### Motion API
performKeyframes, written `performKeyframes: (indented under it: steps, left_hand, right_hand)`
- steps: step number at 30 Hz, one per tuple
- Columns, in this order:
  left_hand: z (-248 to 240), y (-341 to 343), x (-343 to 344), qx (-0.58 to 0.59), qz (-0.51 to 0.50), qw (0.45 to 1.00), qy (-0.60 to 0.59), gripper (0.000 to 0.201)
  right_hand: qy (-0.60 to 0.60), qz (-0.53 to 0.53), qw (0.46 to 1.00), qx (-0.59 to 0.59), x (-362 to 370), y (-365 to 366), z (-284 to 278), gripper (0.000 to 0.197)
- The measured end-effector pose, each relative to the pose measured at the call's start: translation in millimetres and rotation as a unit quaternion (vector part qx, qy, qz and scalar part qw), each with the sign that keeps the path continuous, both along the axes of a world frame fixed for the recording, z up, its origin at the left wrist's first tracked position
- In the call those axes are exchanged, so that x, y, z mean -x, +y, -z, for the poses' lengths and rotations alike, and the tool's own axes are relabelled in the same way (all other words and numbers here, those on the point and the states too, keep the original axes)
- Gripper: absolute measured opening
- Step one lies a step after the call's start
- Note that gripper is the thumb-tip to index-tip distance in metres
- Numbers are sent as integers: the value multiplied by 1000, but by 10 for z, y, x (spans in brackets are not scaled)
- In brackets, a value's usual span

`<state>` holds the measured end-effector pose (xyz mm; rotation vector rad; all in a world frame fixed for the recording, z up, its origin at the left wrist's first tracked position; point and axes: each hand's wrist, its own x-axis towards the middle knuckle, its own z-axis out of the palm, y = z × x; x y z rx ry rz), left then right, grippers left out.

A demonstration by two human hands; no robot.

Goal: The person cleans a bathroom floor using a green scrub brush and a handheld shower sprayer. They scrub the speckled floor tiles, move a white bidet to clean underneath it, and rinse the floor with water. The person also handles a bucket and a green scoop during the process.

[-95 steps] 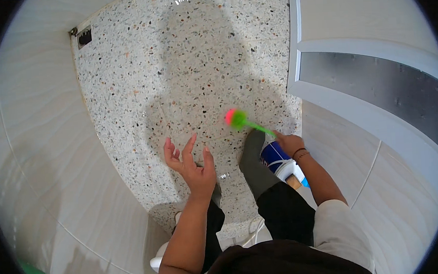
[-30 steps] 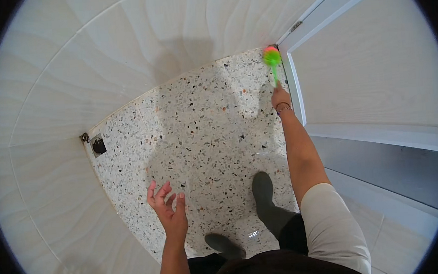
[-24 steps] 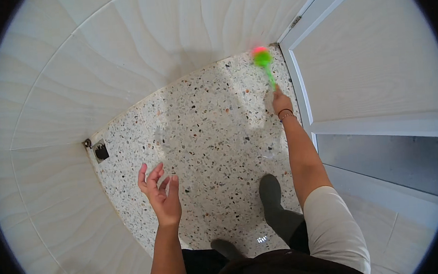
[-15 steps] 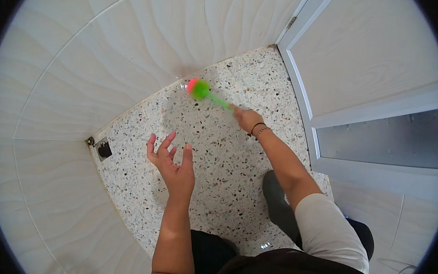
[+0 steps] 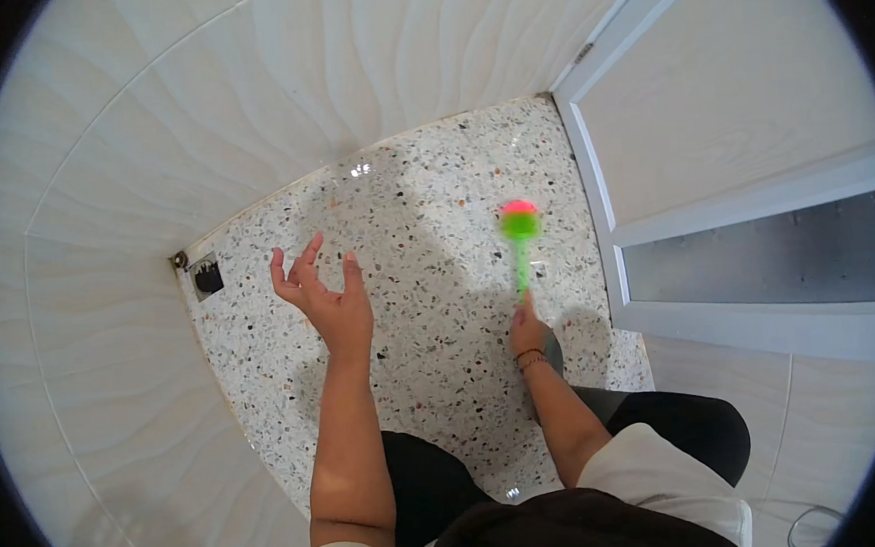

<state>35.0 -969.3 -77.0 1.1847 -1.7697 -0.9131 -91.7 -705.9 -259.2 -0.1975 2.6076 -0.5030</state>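
Observation:
My right hand [image 5: 527, 330] is wrapped round the green handle of a toilet brush [image 5: 521, 226]. Its round head, green with a pink end, points away from me and is blurred by motion. The brush is over the speckled floor [image 5: 439, 303]; whether the head touches it I cannot tell. To the left my left hand [image 5: 332, 305] hangs in the air with its fingers spread and loosely curled, holding nothing.
Cream wavy tiled walls [image 5: 275, 73] stand on the left and at the far side. A dark floor drain [image 5: 207, 276] lies in the left corner. On the right is a pale framed door [image 5: 738, 105] with a grey lower panel [image 5: 758, 269]. My legs are close below.
My right hand has drawn the brush from beside the far wall to the right and nearer to me. My left hand has shifted slightly up and left, still open.

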Motion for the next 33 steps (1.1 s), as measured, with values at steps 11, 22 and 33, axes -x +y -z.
performKeyframes:
  steps: [11,22,33]
  left_hand:
    - [-362,-117,-435,-114,-270,894,340,50]
    - [-299,-90,-557,-26,-256,924,282,46]
    - [-225,-102,-653,-92,-151,937,303,26]
  right_hand:
    - [112,-107,988,24,1807,-1980,401,49]
    - [-120,-413,903,13,-879,-3094,-53,49]
    - [37,-196,979,34,-253,-1700,430,44]
